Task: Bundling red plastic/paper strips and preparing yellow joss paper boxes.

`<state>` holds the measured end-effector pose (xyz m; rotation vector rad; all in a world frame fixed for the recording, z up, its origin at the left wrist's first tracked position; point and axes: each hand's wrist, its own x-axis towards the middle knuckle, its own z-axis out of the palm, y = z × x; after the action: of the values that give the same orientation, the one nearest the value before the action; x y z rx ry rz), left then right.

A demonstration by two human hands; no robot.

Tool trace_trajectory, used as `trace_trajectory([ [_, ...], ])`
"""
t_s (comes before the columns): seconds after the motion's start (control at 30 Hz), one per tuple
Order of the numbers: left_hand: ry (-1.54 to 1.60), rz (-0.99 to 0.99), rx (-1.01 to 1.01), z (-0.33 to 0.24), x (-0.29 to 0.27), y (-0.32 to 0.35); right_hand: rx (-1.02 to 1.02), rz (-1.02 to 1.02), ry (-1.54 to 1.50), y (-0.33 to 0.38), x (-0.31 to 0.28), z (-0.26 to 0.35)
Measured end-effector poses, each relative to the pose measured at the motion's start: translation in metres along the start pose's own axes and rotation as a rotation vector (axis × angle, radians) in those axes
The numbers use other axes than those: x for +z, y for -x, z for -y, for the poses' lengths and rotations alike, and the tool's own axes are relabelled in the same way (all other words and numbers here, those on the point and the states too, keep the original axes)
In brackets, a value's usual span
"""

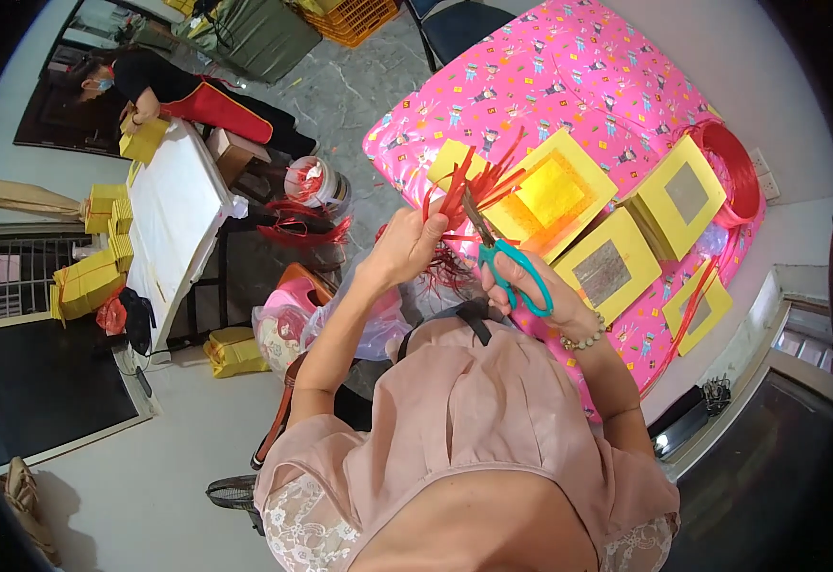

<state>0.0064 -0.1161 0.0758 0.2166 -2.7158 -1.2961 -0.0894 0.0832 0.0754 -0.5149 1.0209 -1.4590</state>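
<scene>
Just in front of my body, my left hand (407, 246) is closed round a bundle of red plastic strips (457, 198), whose loose ends fan out over the table edge. My right hand (548, 291) grips scissors (498, 259) with teal handles. Their metal blades point up and left, close against the strips; whether they touch is unclear. Beyond the blades lies a stack of yellow paper with a gold square (558, 195). Two yellow stacks with silver squares, a nearer one (605, 269) and a farther one (688, 194), sit right of it.
A pink patterned cloth (436, 114) covers the table. At its right are a red coil of strips (739, 181) and a smaller yellow stack (700, 313). A co-worker (183, 100) handles yellow paper at a white table (173, 219) on the left. A bucket (326, 186) stands between the tables.
</scene>
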Motion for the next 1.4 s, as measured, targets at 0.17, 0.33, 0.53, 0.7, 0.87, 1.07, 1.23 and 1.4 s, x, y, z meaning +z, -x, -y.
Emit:
trace_trajectory([
  [0.17, -0.070, 0.078, -0.037, 0.009, 0.000, 0.002, 0.009, 0.023, -0.111, -0.001, -0.003, -0.001],
  [0.33, -0.045, 0.085, 0.071, 0.009, 0.002, 0.001, 0.023, 0.018, -0.193, -0.003, -0.005, -0.001],
  [0.53, 0.001, 0.139, 0.018, 0.005, 0.000, 0.001, 0.011, 0.004, -0.196, -0.003, -0.008, -0.008],
  [0.7, 0.068, 0.173, -0.153, 0.008, -0.002, 0.002, 0.039, -0.070, -0.153, -0.002, -0.007, -0.009],
  [0.87, 0.176, -0.045, -0.117, 0.009, 0.010, 0.004, 0.031, -0.077, -0.140, 0.004, -0.006, -0.005],
  [1.07, 0.299, -0.100, -0.254, 0.015, 0.017, 0.004, -0.091, 0.037, -0.102, 0.015, 0.002, -0.009],
  [1.23, 0.447, -0.022, -0.354, -0.006, 0.009, -0.001, -0.054, 0.056, -0.099, 0.014, 0.000, -0.023],
  [1.4, 0.647, 0.098, -0.392, 0.013, 0.010, 0.001, 0.054, 0.054, -0.109, 0.010, 0.002, -0.027],
])
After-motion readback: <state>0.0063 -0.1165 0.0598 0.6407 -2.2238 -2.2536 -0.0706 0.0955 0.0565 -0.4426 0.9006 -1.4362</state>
